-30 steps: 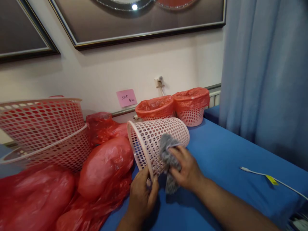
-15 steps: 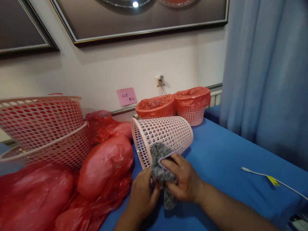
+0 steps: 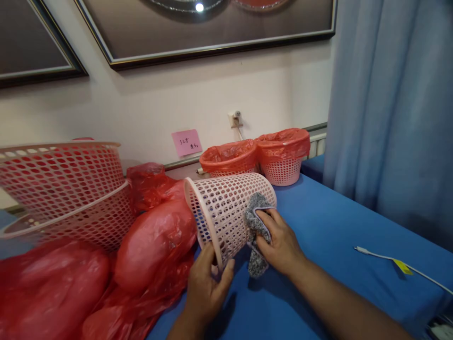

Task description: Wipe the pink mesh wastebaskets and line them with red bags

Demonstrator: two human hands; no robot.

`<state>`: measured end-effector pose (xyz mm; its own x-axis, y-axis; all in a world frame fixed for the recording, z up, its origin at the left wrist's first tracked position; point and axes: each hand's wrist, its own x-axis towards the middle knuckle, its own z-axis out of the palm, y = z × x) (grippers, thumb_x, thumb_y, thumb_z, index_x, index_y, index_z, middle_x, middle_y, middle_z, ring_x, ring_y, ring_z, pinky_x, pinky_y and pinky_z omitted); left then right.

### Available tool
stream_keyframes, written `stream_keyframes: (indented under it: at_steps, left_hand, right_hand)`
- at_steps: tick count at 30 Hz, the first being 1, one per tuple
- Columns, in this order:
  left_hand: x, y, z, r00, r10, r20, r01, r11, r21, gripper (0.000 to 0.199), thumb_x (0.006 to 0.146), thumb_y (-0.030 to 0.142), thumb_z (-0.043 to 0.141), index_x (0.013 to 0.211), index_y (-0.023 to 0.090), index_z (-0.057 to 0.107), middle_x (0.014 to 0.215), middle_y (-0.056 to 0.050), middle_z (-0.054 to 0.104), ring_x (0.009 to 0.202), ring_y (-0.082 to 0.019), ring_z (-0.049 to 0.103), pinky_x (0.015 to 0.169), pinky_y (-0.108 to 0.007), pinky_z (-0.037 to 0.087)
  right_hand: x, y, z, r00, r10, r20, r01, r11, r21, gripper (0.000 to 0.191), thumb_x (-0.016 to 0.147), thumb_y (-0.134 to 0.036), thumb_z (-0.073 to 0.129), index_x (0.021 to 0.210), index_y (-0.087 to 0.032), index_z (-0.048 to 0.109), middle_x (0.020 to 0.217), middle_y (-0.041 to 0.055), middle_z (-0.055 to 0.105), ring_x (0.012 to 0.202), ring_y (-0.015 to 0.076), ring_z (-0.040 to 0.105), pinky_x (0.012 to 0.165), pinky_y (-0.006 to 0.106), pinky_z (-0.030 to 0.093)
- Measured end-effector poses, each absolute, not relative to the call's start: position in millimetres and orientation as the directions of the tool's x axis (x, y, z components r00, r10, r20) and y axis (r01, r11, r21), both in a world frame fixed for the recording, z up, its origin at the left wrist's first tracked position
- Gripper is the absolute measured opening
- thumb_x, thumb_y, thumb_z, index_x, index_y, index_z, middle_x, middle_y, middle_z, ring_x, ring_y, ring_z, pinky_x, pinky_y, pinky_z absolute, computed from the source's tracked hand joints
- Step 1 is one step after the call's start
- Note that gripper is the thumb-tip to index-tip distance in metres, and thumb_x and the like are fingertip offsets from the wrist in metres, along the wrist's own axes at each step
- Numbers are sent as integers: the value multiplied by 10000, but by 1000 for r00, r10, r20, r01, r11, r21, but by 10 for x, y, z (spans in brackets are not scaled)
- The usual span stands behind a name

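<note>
A pale pink perforated plastic basket (image 3: pixel 230 203) lies on its side on the blue-covered table (image 3: pixel 339 226), its open mouth facing left. My left hand (image 3: pixel 208 283) grips the lower rim, fingers inside the mouth and thumb outside. In my right hand (image 3: pixel 279 241) is a bunched grey cloth (image 3: pixel 257 226) with a light purple edge. The cloth presses against the basket's right outer side, near its base, and one end hangs below the fingers.
Two baskets lined with red bags (image 3: pixel 283 141) stand by the wall. Stacked pink baskets (image 3: pixel 67 184) and bulging red plastic bags (image 3: pixel 155 241) fill the left. A white cable (image 3: pixel 382 256) with a yellow tag lies at right, before a blue curtain (image 3: pixel 392 108).
My right hand has moved the cloth from near the rim along the side toward the base. The basket has shifted slightly left, and its rim shows in my left hand.
</note>
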<state>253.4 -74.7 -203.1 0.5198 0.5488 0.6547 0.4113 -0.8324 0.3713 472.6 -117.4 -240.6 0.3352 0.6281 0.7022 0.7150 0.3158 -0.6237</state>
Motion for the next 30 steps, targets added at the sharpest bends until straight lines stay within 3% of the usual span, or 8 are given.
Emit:
stream_keyframes:
  at_steps: [6,10,14,17,21,24,27,30]
  left_hand:
    - [2493,-712,-2093,307,621,721,412,-770,487,311,955,368,636,1197,192,723,856,-24,769,596,-148,656,555,-233,537]
    - [2538,-778,-2038,382,647,660,432,-757,491,352,930,325,635,1249,193,707,664,41,685,462,-115,561,465,-199,488]
    - [2565,-823,-1985,501,588,635,351,-808,473,261,877,315,626,1080,191,733,738,0,721,559,-150,640,518,-221,529]
    - [2535,-793,-1995,522,611,595,416,-791,448,137,880,269,588,907,196,701,662,21,639,512,-134,554,493,-221,466]
    - [2485,-719,-2022,542,656,525,521,-753,402,110,841,210,538,825,203,647,660,20,610,541,-147,560,522,-238,440]
    - [2498,-702,-2044,533,682,500,586,-724,364,96,787,185,523,783,212,616,661,8,644,552,-165,596,542,-255,452]
    - [2548,-723,-2065,537,698,474,623,-707,335,117,731,161,523,759,221,619,622,5,648,540,-186,610,523,-265,450]
    - [2595,-744,-2075,608,680,410,561,-733,384,198,704,135,520,798,232,664,724,-22,740,625,-222,694,577,-289,525]
  right_hand:
    - [4721,-1206,-2376,319,625,713,723,326,-609,610,785,-140,596,1389,-229,607,1367,119,611,1230,310,642,1059,502,573]
    - [4631,-1341,-2286,96,557,825,702,549,-453,660,749,-129,606,1402,-221,574,1302,128,613,1144,293,650,984,460,595]
    - [4487,-1441,-2254,-159,514,843,606,725,-328,682,733,-160,611,1406,-262,570,1239,103,645,1044,283,670,876,437,613]
    - [4573,-1337,-2316,11,565,825,648,625,-436,659,743,-161,603,1396,-250,593,1290,112,646,1139,297,669,966,461,600]
    - [4955,-1048,-2440,518,570,638,654,216,-725,551,832,-212,567,1380,-210,627,1376,139,618,1274,323,633,1102,530,535]
    - [5106,-944,-2474,630,540,558,603,114,-790,518,853,-258,555,1357,-178,643,1340,151,633,1252,336,645,1108,562,525]
    - [4943,-1052,-2424,462,560,687,662,298,-688,549,839,-211,568,1386,-183,615,1357,151,625,1273,312,633,1108,506,534]
    - [4626,-1279,-2333,113,547,830,672,573,-469,633,770,-182,606,1403,-215,593,1312,135,630,1185,296,658,1020,460,585]
